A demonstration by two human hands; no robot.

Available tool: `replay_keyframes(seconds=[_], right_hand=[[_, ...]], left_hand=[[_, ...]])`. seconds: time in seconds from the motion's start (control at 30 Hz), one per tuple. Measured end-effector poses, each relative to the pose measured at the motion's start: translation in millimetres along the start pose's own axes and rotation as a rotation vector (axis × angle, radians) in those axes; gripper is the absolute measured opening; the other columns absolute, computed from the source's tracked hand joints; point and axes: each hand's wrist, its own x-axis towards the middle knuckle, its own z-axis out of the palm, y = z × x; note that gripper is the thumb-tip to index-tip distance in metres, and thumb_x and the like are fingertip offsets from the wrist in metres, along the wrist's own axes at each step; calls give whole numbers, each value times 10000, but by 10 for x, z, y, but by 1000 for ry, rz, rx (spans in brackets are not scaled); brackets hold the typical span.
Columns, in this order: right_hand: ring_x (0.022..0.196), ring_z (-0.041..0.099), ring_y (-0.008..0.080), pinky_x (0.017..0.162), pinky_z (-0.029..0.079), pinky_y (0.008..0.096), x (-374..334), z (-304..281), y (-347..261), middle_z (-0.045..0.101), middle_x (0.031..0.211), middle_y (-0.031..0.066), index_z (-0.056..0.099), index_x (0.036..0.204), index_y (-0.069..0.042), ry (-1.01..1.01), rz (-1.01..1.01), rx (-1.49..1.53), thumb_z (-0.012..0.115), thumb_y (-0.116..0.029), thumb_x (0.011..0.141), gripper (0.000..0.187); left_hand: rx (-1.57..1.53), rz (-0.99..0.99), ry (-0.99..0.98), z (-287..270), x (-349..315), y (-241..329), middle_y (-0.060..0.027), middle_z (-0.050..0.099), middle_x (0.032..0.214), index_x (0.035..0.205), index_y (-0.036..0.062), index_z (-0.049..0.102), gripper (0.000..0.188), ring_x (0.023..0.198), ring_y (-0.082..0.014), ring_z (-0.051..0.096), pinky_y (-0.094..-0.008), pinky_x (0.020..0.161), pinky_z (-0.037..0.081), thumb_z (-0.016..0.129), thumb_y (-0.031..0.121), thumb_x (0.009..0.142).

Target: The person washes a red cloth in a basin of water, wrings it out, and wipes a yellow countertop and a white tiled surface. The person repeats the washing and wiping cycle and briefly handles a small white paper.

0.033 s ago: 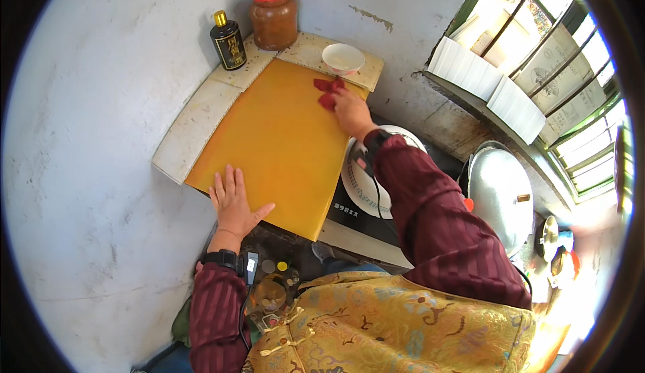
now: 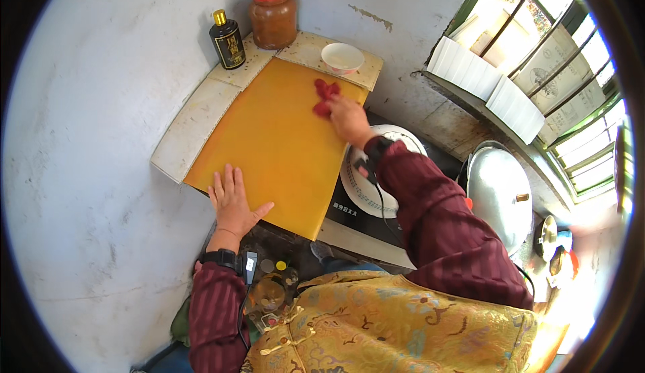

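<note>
A large yellow board covers most of the counter top. On its near left edge my left hand lies flat, fingers spread and thumb held out. At the board's far right part, my right hand grips a crumpled red cloth against the surface, and the fingers are slightly blurred. Just beyond the cloth, a white bowl stands on the pale counter rim.
A dark bottle with a gold cap and a red-lidded jar of brown contents stand at the back by the wall. To the right are a white plate on a black cooktop and a large lidded pot. Above is a barred window.
My right hand has slid slightly toward me across the board with the red cloth, farther from the bowl. The left hand stays in place.
</note>
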Motion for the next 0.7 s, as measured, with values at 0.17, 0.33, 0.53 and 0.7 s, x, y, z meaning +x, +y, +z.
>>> replay_keyframes(seconds=[0.17,0.33,0.53,0.7], right_hand=[[1221,573,339,997,473,448,-513,-330,-749,647,1236,132,700,1059,-48,-185,-350,317,598,-86,804,277],[1187,576,353,991,473,447,170,-103,-371,616,1264,160,647,1136,-65,-139,-241,193,542,-123,859,302],[1180,554,317,953,476,407,718,478,-851,601,1230,119,621,1170,-63,-247,-155,0,566,-145,842,343],[1215,540,321,1030,433,422,138,212,-1700,599,1237,115,618,1206,-82,-263,-663,271,557,-140,856,360]], left_hand=[[-9,-7,7,-13,-4,15,-202,167,1620,1544,16,226,1149,1479,-468,112,-608,1179,81,678,707,745],[-12,-18,-11,-39,-5,36,-202,172,1619,1546,17,221,1155,1482,-462,108,-604,1181,71,693,695,739],[-25,-24,12,-22,2,16,-204,182,1615,1545,21,224,1149,1482,-451,125,-602,1179,100,706,679,735],[-244,30,306,87,-188,-28,-233,167,1609,1551,40,208,1087,1476,-446,155,-604,1170,138,736,578,769]])
